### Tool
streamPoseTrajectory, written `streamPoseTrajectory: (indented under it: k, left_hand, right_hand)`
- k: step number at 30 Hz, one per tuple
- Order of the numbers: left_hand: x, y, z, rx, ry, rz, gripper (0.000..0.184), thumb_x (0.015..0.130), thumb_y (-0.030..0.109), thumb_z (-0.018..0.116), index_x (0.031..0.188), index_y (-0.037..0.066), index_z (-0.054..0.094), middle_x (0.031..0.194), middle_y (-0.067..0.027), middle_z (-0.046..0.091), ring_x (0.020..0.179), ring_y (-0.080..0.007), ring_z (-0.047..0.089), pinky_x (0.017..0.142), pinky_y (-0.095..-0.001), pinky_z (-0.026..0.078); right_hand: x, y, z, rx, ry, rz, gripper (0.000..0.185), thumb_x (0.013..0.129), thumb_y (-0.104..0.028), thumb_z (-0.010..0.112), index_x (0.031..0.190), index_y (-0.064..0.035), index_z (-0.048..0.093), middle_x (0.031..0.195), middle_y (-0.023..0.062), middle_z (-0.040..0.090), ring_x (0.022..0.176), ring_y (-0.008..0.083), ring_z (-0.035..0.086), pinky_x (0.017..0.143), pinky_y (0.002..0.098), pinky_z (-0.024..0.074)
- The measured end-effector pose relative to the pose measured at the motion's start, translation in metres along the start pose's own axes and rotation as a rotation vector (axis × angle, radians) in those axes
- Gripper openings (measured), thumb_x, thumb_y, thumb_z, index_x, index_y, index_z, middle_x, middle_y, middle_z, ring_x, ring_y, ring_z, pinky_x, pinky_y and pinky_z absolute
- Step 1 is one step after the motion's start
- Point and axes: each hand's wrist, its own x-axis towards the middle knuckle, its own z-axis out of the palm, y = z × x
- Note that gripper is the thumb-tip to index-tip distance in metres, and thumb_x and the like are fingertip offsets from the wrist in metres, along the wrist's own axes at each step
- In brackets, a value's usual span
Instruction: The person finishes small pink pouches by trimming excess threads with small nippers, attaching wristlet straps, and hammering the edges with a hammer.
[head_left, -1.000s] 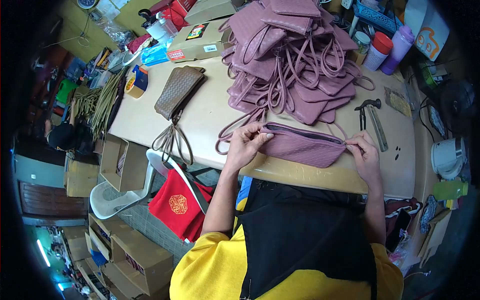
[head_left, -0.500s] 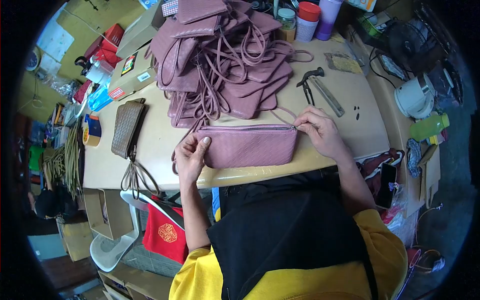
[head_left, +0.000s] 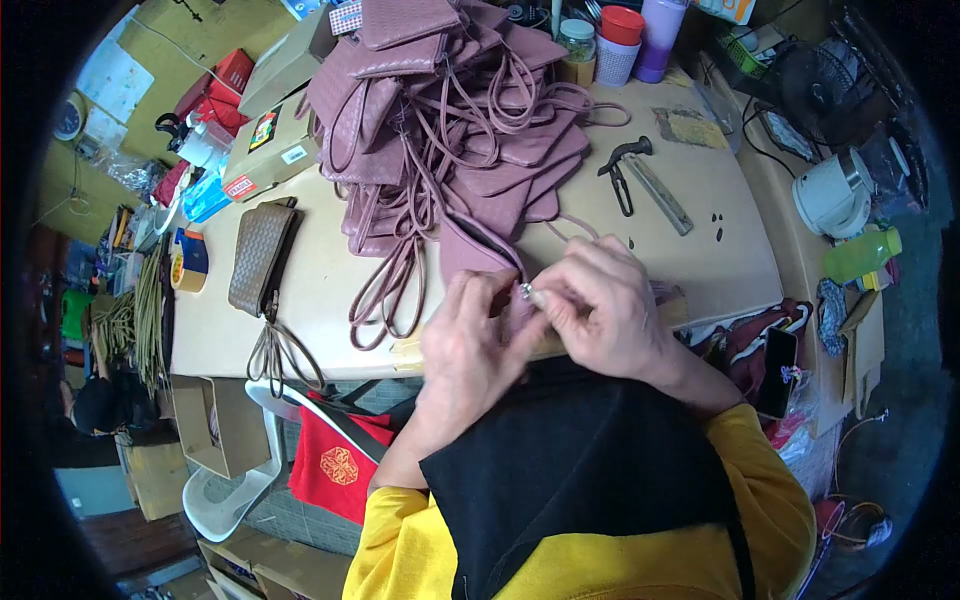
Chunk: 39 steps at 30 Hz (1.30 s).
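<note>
A pink woven-pattern zip pouch (head_left: pixel 470 245) is held up on end at the table's front edge, its zipper partly open and a dark lining showing. My left hand (head_left: pixel 470 335) is closed around its lower end. Close beside it, my right hand (head_left: pixel 605 310) pinches at a small shiny metal piece (head_left: pixel 526 290) by the zipper's end; whether this is the zipper pull or a strap clip I cannot tell. Behind my hands lies a large pile of matching pink pouches (head_left: pixel 490 180) with loop straps.
A hammer (head_left: pixel 655 190) and a black-handled tool (head_left: pixel 622 188) lie to the right. At left are a brown woven pouch (head_left: pixel 262 258), a tape roll (head_left: pixel 188 262) and a cardboard box (head_left: pixel 270 150). Jars and cups (head_left: pixel 615 50) stand at the back; a white kettle (head_left: pixel 833 195) is far right.
The pouch was stretched flat between both hands and is now turned on end, its zipper partly open. My left hand has moved right and my right hand left and down, bringing them together.
</note>
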Motion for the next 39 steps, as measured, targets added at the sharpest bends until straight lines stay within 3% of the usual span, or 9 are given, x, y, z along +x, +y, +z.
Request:
streamPoseTrajectory:
  k: [9, 11, 15, 19, 22, 24, 27, 31, 39]
  left_hand:
    - [-0.013, 0.014, -0.044, 0.133, 0.129, 0.089, 0.029, 0.068, -0.005, 0.069, 0.096, 0.004, 0.067, 0.076, -0.0083, 0.064, 0.063, -0.0203, 0.063, 0.058, -0.0291, 0.050]
    - [-0.016, 0.013, -0.063, 0.070, 0.260, 0.132, 0.020, 0.073, 0.000, 0.067, 0.093, 0.003, 0.067, 0.076, -0.0083, 0.065, 0.063, -0.0190, 0.063, 0.059, -0.0285, 0.049]
    - [-0.025, -0.037, -0.056, -0.198, 0.338, -0.234, 0.010, 0.082, 0.007, 0.063, 0.086, -0.001, 0.060, 0.076, -0.0098, 0.064, 0.064, -0.0206, 0.059, 0.065, -0.0281, 0.046]
    - [-0.023, -0.051, -0.054, 0.248, 0.275, 0.230, 0.013, 0.073, 0.004, 0.065, 0.085, 0.007, 0.062, 0.081, -0.0040, 0.066, 0.083, -0.0237, 0.059, 0.082, -0.0351, 0.040]
    - [-0.035, -0.073, -0.048, 0.147, -0.166, 0.098, 0.034, 0.060, -0.008, 0.063, 0.092, 0.003, 0.062, 0.104, -0.0106, 0.063, 0.102, -0.0272, 0.054, 0.092, -0.0389, 0.038]
    - [-0.059, -0.091, -0.033, 0.065, -0.381, -0.182, 0.052, 0.066, -0.007, 0.063, 0.117, 0.002, 0.055, 0.124, -0.0156, 0.050, 0.110, -0.0294, 0.051, 0.098, -0.0399, 0.037]
    - [-0.066, -0.107, -0.011, -0.268, -0.247, -0.605, 0.050, 0.087, 0.009, 0.060, 0.131, -0.002, 0.041, 0.121, -0.0141, 0.053, 0.110, -0.0237, 0.052, 0.093, -0.0337, 0.043]
    - [-0.043, -0.134, 0.017, -0.128, -0.156, -0.530, 0.042, 0.093, 0.025, 0.053, 0.119, -0.008, 0.051, 0.096, -0.0211, 0.065, 0.092, -0.0263, 0.062, 0.083, -0.0350, 0.046]
    - [-0.053, -0.131, 0.057, -0.820, 0.266, -0.742, 0.024, 0.093, 0.024, 0.057, 0.094, 0.001, 0.064, 0.082, 0.0024, 0.059, 0.074, -0.0040, 0.048, 0.070, -0.0189, 0.037]
  right_hand:
    - [0.017, 0.032, 0.013, 0.258, -0.087, 0.191, 0.011, 0.081, -0.012, 0.065, 0.078, -0.0012, 0.062, 0.068, 0.0099, 0.061, 0.064, 0.0195, 0.060, 0.059, 0.0322, 0.0453]
    - [0.018, 0.074, 0.009, 0.228, 0.010, 0.470, 0.010, 0.083, -0.009, 0.064, 0.079, -0.0001, 0.062, 0.068, 0.0064, 0.061, 0.064, 0.0113, 0.058, 0.058, 0.0272, 0.0449]
    - [0.013, 0.094, -0.017, 0.344, 0.046, 0.506, 0.009, 0.084, -0.007, 0.062, 0.080, 0.0009, 0.061, 0.071, 0.0039, 0.061, 0.066, 0.0066, 0.055, 0.059, 0.0234, 0.0442]
    - [-0.001, 0.064, -0.052, 0.127, 0.245, 0.255, 0.011, 0.082, -0.008, 0.064, 0.081, 0.0011, 0.058, 0.074, 0.0069, 0.060, 0.069, 0.0130, 0.058, 0.062, 0.0276, 0.0467]
    - [-0.034, 0.061, -0.074, 0.051, -0.450, 0.509, 0.016, 0.082, -0.015, 0.066, 0.087, -0.0015, 0.060, 0.076, 0.0101, 0.060, 0.072, 0.0187, 0.060, 0.070, 0.0339, 0.0480]
    - [-0.068, 0.093, -0.058, 0.059, -0.375, 0.568, 0.016, 0.082, -0.013, 0.064, 0.090, -0.0004, 0.060, 0.079, 0.0087, 0.061, 0.075, 0.0166, 0.060, 0.073, 0.0318, 0.0481]
    - [-0.091, 0.130, -0.023, 0.216, -0.272, 0.808, 0.023, 0.086, -0.013, 0.061, 0.102, 0.0019, 0.057, 0.080, 0.0057, 0.062, 0.077, 0.0155, 0.061, 0.077, 0.0292, 0.0485]
    - [-0.083, 0.132, 0.026, 0.170, -0.316, 0.818, 0.018, 0.084, -0.006, 0.064, 0.098, 0.0016, 0.056, 0.081, 0.0025, 0.060, 0.076, 0.0093, 0.058, 0.070, 0.0240, 0.0476]
    - [-0.082, 0.111, 0.051, 0.508, 0.156, 0.650, 0.019, 0.079, -0.006, 0.071, 0.087, 0.0017, 0.055, 0.070, 0.0012, 0.057, 0.065, 0.0054, 0.048, 0.058, 0.0220, 0.0417]
